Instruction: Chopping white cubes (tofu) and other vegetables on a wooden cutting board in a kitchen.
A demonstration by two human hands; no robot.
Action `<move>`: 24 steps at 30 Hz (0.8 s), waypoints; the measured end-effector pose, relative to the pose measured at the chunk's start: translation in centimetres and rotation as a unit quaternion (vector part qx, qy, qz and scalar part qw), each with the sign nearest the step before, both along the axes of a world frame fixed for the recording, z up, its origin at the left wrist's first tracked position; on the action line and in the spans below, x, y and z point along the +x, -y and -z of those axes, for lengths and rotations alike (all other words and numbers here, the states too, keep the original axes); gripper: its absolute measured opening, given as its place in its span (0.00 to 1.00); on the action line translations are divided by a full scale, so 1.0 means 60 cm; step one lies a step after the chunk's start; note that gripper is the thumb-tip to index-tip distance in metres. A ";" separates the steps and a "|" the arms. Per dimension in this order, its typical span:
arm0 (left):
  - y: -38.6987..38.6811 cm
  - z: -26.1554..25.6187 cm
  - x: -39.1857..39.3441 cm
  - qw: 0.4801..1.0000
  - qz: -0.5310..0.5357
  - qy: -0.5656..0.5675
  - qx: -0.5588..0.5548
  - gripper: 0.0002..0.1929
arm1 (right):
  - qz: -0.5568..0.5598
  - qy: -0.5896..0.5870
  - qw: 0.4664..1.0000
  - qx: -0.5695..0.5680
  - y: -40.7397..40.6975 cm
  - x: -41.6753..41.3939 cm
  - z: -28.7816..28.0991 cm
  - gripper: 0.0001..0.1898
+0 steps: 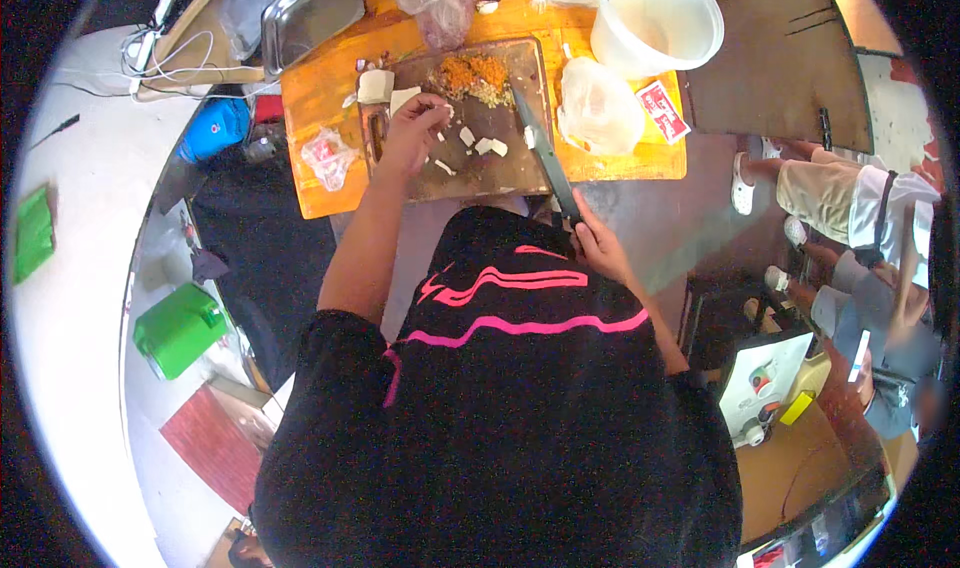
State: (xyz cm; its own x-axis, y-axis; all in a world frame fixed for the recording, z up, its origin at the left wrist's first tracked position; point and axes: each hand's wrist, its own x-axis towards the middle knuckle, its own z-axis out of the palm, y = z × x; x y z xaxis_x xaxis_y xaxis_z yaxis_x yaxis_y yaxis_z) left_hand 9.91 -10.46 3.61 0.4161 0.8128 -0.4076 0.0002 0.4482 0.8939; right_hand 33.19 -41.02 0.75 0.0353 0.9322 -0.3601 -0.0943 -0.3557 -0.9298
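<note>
A wooden cutting board (491, 174) lies before me. Over its left half, my left hand (411, 137) pinches a small white piece (449, 113) between thumb and fingertips. My right hand (602, 244) grips the handle of a kitchen knife (553, 167), its blade slanting across the board's right edge. A bit of white food (529, 137) clings to the blade. Several cut white chunks (484, 146) are scattered mid-board. Behind them sits a minced pile (472, 77), orange on top and pale yellow below. Larger white blocks (376, 86) rest at the upper left, one partly behind my left hand.
The board is on an orange wooden table (622, 167). To its right are a filled plastic bag (600, 107), a red-and-white packet (663, 112) and a white plastic tub (652, 28). Crumpled plastic (328, 157) lies left; a metal tray (315, 17) stands beyond. People (847, 200) are at far right.
</note>
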 end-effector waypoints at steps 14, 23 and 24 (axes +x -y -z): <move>-0.046 -0.098 0.205 0.685 0.072 0.557 -0.465 0.10 | 0.093 -0.019 0.990 -0.101 -0.039 -0.047 -0.034 0.31; -0.253 -0.059 0.435 0.969 0.235 0.074 -0.031 0.18 | 0.122 0.081 0.981 -0.126 -0.032 -0.091 -0.042 0.30; -0.271 -0.051 0.485 0.969 0.242 0.038 0.038 0.18 | 0.134 -0.008 0.971 -0.198 -0.028 -0.093 -0.046 0.31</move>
State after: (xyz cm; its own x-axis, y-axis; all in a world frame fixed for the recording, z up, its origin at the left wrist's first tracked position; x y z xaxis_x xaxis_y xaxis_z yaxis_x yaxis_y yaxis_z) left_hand 39.01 5.83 6.67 0.7824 0.5417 -0.3073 0.1263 0.3452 0.9300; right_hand 27.63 -39.36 3.51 0.2483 0.6785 -0.6913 -0.2465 -0.6459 -0.7225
